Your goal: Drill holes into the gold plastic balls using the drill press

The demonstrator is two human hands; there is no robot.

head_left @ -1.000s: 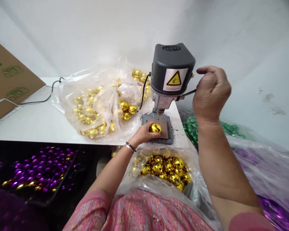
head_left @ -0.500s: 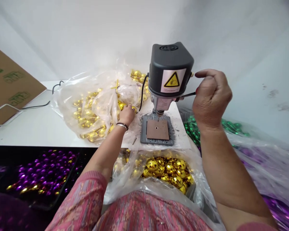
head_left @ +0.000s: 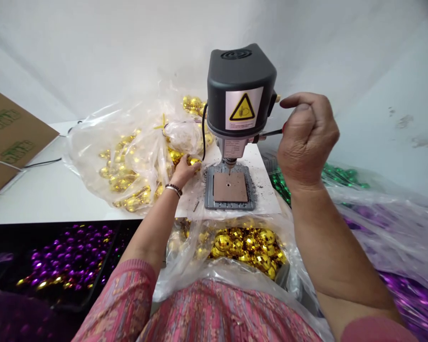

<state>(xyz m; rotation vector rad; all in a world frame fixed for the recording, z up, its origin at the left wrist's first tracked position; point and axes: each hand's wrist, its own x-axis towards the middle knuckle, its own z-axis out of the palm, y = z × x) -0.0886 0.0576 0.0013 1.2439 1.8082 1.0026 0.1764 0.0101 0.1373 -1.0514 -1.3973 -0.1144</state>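
Observation:
My right hand (head_left: pixel 301 137) is closed round the end of the thin black feed lever (head_left: pixel 272 133) of a small bench drill press (head_left: pixel 240 90). Its index finger points at the pale knob on the machine's side. Below the chuck, the bit stands over a brown square block (head_left: pixel 230 186) with a small hole, on the grey base plate (head_left: pixel 210 204). To the left, my left hand (head_left: pixel 183 172) reaches to the gold balls by the clear plastic bag, thumb and fingers about a gold ball (head_left: pixel 194 162). Some of its fingers are hidden.
A clear bag of gold balls (head_left: pixel 124 180) lies on the white table (head_left: pixel 21 204). Another open bag of faceted gold balls (head_left: pixel 253 244) sits at my lap. Purple beads (head_left: pixel 71 256) lie lower left, green ones (head_left: pixel 338 173) at right. A cardboard box (head_left: pixel 14 137) stands left.
The view has shifted, so the drill press appears further left and higher. My left hand has moved slightly toward me relative to the machine. My right hand keeps its hold on the lever.

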